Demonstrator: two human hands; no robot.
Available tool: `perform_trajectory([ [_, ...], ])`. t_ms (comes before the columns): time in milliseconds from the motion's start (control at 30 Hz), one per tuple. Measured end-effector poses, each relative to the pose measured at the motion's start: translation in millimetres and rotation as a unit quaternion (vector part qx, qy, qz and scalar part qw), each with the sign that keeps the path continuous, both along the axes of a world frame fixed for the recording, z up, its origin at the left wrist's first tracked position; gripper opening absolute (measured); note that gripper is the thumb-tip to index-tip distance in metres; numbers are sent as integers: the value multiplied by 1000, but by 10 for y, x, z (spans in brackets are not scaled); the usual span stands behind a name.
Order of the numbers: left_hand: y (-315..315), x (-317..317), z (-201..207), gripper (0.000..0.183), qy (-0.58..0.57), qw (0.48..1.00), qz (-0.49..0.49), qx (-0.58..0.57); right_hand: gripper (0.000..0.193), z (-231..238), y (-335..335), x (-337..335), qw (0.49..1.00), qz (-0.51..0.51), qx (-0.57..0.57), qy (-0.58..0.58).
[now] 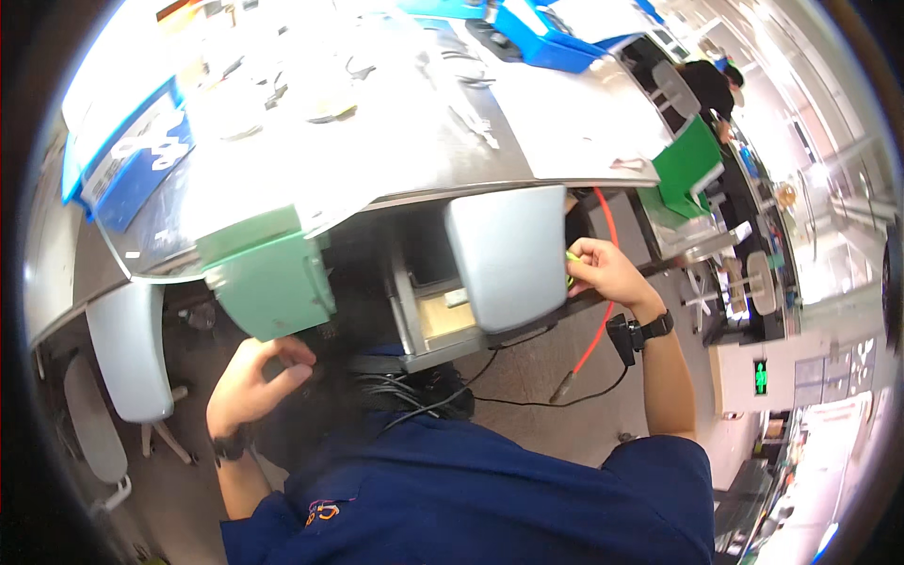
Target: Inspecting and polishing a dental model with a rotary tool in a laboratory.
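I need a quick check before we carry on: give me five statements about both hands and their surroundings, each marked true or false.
1. The right hand has a yellow-green item at its fingertips. True.
2. The right hand is left of the nearest pale chair back. False: it is at that chair back's right edge.
3. A green object is just beyond the left hand. True.
4. The cable hanging near the right hand is white. False: it is a red cable.
5. A dark band circles the right wrist. True.
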State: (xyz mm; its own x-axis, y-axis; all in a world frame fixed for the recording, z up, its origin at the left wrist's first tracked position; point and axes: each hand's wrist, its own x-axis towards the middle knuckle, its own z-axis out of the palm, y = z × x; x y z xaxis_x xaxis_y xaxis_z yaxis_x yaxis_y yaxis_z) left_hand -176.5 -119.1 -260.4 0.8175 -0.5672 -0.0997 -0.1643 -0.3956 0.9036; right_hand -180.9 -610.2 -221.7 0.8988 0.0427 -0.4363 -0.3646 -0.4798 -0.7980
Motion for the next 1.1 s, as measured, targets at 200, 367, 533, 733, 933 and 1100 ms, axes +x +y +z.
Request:
perform_trajectory([
  [200, -324, -28, 425, 20, -27, 982, -174, -73, 12, 305, 44, -668, 976, -172, 28, -127],
  [367, -846, 53, 537, 32, 51, 940, -324, -90, 7, 429, 469, -1096, 953, -175, 112, -222],
  [533, -1371, 53, 483, 53, 243, 905, -261, -230, 7, 323, 1174, -1069, 951, -80, 227, -196],
  [733, -1457, 128, 413, 31, 253, 923, -183, -224, 18, 67, 1483, -774, 880, -104, 69, -458],
  [933, -1389, 150, 353, 33, 259, 927, -167, -214, 21, -63, 1426, -780, 905, 12, -14, -424],
  [1100, -1352, 183, 296, 33, 250, 930, -182, -201, 24, -80, 1535, -768, 901, -4, -13, -434],
])
